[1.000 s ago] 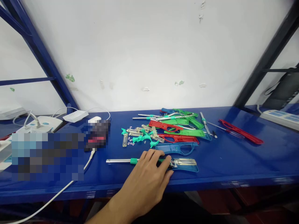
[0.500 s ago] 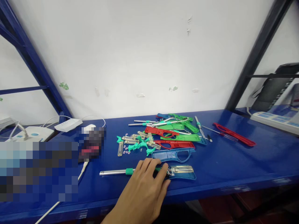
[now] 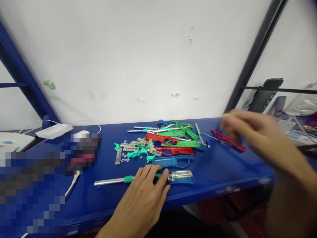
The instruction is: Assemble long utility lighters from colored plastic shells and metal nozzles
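Note:
My left hand [image 3: 143, 190] lies closed around the middle of a half-open blue utility lighter [image 3: 185, 179] near the table's front edge. The lighter's metal tube points left past a green collar, and a clear fuel tank shows in its handle. Just behind lies an empty blue casing half [image 3: 170, 161]. My right hand [image 3: 250, 132], smeared by motion, hovers at the right with fingers bent; whether it holds anything is unclear. Under and beside it are a red casing half [image 3: 239, 147] and a thin screwdriver [image 3: 214, 137], partly hidden.
Behind my left hand lie red casing halves [image 3: 173, 151], green casing halves [image 3: 183, 143], several clear fuel tanks [image 3: 118, 156] and green triggers [image 3: 138, 152]. A white box [image 3: 53, 130] with cables stands left. Dark shelf posts [image 3: 252, 56] and a wall bound the blue table [image 3: 213, 172].
My right hand has come into view from the right, over the red casing half. My left hand stays on the lighter. The view has turned somewhat to the right.

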### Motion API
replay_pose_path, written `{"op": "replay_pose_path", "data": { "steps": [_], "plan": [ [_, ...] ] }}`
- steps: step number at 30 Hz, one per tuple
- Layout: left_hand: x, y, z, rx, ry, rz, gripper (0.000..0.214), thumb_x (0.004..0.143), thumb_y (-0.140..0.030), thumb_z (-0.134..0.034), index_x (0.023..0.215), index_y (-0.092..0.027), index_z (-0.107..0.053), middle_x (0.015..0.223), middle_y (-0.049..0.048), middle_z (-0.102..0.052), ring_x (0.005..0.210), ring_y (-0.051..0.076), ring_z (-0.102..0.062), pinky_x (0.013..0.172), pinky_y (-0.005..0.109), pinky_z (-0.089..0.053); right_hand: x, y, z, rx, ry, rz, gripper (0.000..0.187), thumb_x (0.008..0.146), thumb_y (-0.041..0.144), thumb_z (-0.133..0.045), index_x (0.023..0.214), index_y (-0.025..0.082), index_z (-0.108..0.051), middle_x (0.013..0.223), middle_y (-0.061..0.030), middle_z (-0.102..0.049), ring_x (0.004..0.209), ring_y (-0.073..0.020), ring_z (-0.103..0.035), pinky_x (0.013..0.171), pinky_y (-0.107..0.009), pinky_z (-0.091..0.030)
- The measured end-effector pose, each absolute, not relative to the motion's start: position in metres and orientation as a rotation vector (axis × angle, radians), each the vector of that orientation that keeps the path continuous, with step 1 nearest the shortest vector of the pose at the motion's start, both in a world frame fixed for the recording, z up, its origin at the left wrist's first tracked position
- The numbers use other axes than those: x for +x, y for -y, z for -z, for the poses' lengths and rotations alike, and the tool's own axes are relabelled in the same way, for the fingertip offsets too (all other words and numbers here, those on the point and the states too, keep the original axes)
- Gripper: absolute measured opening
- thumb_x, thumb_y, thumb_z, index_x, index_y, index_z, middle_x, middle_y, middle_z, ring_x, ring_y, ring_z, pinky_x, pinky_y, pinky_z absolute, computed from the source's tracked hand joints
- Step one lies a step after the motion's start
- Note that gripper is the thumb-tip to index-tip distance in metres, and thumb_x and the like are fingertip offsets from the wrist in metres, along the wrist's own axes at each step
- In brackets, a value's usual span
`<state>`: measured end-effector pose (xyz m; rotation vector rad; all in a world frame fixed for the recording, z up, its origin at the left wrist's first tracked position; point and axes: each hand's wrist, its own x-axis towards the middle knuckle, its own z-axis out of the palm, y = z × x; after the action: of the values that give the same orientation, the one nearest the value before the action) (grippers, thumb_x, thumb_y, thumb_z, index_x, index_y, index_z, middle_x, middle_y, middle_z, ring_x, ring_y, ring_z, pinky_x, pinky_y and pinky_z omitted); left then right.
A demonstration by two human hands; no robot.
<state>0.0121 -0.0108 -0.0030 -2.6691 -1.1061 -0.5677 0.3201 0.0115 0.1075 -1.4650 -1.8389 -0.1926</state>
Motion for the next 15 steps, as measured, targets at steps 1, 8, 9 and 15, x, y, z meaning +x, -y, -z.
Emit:
{"op": "replay_pose_path", "data": {
  "steps": [1, 8, 9, 15],
  "plan": [
    [0.012, 0.011, 0.002, -2.675, 1.107, 0.572, 0.038, 0.109, -0.022, -0.046, 0.144, -0.014, -0.059, 0.129, 0.0189, -0.066, 0.115, 0.037, -0.066, 0.093, 0.06, -0.061, 0.321, -0.024, -0.104, -1.553, 1.87, 0.151, 0.037, 0.109, 0.043, -0.048, 0.1, 0.017, -0.073, 0.083, -0.0032, -0.073, 0.07, -0.0167, -0.068, 0.065, -0.03, -0.053],
    [0.011, 0.012, 0.002, -2.668, 1.107, 0.58, 0.038, 0.109, -0.023, -0.045, 0.144, -0.014, -0.058, 0.13, 0.0186, -0.065, 0.118, 0.037, -0.065, 0.095, 0.063, -0.059, 0.331, -0.102, -0.057, -1.737, 2.085, -0.128, 0.021, 0.092, 0.037, -0.064, 0.094, 0.024, -0.081, 0.089, -0.0039, -0.082, 0.072, -0.0225, -0.074, 0.069, -0.032, -0.052],
    [0.011, 0.012, 0.002, -2.67, 1.106, 0.578, 0.038, 0.109, -0.023, -0.045, 0.143, -0.014, -0.058, 0.129, 0.0184, -0.065, 0.118, 0.037, -0.065, 0.095, 0.062, -0.059, 0.333, -0.105, -0.053, -1.731, 2.127, -0.176, 0.022, 0.092, 0.039, -0.065, 0.096, 0.025, -0.081, 0.091, -0.0031, -0.082, 0.073, -0.0217, -0.074, 0.069, -0.031, -0.053],
    [0.013, 0.01, 0.003, -2.638, 1.1, 0.585, 0.037, 0.109, -0.024, -0.046, 0.144, -0.015, -0.053, 0.137, 0.0216, -0.062, 0.121, 0.04, -0.063, 0.094, 0.063, -0.059, 0.342, -0.105, -0.045, -1.771, 2.213, -0.265, 0.05, 0.084, 0.065, -0.071, 0.113, 0.026, -0.081, 0.112, -0.0097, -0.079, 0.094, -0.029, -0.075, 0.081, -0.037, -0.057]
  ]
}}
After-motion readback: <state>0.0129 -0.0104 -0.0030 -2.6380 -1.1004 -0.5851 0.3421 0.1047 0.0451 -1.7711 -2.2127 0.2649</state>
